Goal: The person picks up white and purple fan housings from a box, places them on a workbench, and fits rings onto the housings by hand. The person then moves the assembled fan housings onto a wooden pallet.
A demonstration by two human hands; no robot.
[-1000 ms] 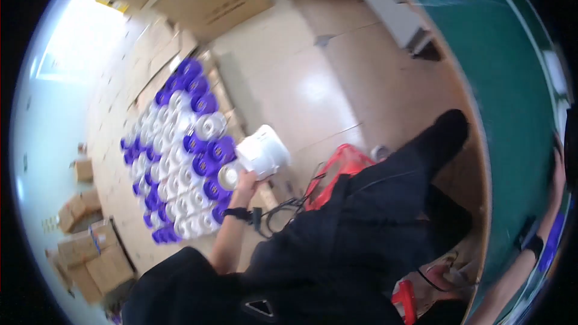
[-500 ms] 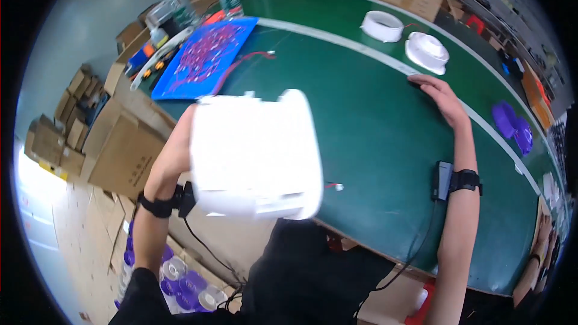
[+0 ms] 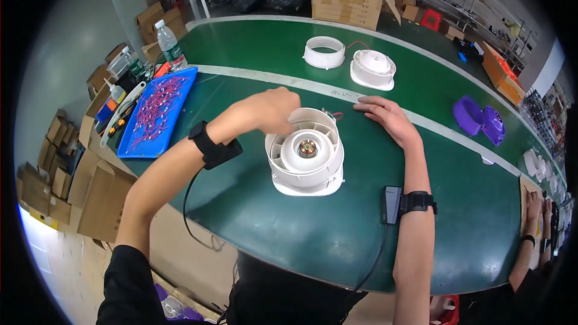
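A round white plastic fan housing (image 3: 308, 174) stands on the green table in front of me, its open ring facing up. Inside it are white vanes and a hub with a copper-wound motor core (image 3: 307, 148) in the middle. My left hand (image 3: 274, 111) is closed on the housing's far left rim, its fingertips partly hidden. A short red wire (image 3: 337, 115) with a connector shows at the far side of the housing. My right hand (image 3: 390, 121) holds nothing and rests on the table by the white strip, fingers stretched out and apart from the housing.
At left lies a blue tray (image 3: 158, 111) of red wires, near a plastic bottle (image 3: 171, 47) and tools. Beyond the white strip sit a white ring (image 3: 324, 53), another white housing (image 3: 373, 69) and purple parts (image 3: 480, 120). Another person's arms (image 3: 530, 222) show at far right.
The white housing has come down from my raised left hand onto the table, and its open side now shows. My right hand remains near the white strip; the view has shifted.
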